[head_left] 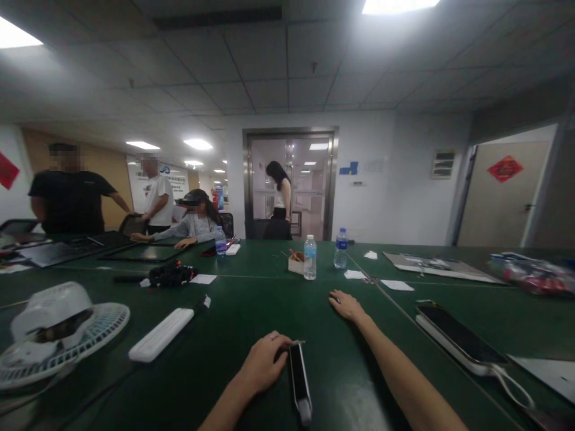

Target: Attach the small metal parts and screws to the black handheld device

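Device [298,374] is seen on the table [238,311], in front of the body; left hand [266,362] is placed at its left side, thumb and index bent near its far end; whether it is gripped or just touched cannot be told. Right hand [347,305] is laid palm down farther forward, fingers loosely apart, nothing seen in it. For good control, device is best held by both long edges, with the dark face left uncovered and the far end not pressed. Left palm is hidden; dark face can't be read; flat or tilted, not clear. Fan [110,323] is cut off at left, bag [539,272] is blurred, box [295,263] is partly masked by bottle [309,260]
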Motion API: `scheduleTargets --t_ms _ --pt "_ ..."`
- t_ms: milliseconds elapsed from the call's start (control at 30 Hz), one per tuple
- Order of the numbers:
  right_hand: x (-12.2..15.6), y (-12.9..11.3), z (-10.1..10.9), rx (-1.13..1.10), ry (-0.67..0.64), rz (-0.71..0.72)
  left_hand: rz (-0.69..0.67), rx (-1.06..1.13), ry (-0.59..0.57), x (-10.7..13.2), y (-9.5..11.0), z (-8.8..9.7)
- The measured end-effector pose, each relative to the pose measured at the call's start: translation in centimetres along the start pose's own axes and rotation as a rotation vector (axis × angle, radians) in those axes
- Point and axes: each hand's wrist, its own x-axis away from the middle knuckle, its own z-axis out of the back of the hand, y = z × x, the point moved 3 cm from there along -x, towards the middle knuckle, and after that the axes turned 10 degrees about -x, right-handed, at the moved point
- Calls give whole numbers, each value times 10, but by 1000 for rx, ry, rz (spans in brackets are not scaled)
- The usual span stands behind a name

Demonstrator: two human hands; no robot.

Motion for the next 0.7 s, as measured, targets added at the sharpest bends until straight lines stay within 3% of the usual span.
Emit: scheduleTargets --t_ms 400,533,700 --pt "107 -61 3 -30 -93 75 -42 -92 76 2 0 -3" --pt "117 -72 0 -15 -116 120 -33 -117 88 -2 -1 -5" --pt "103 -75 -5 -17 -112 140 22 -168 67 -9 1 -7"
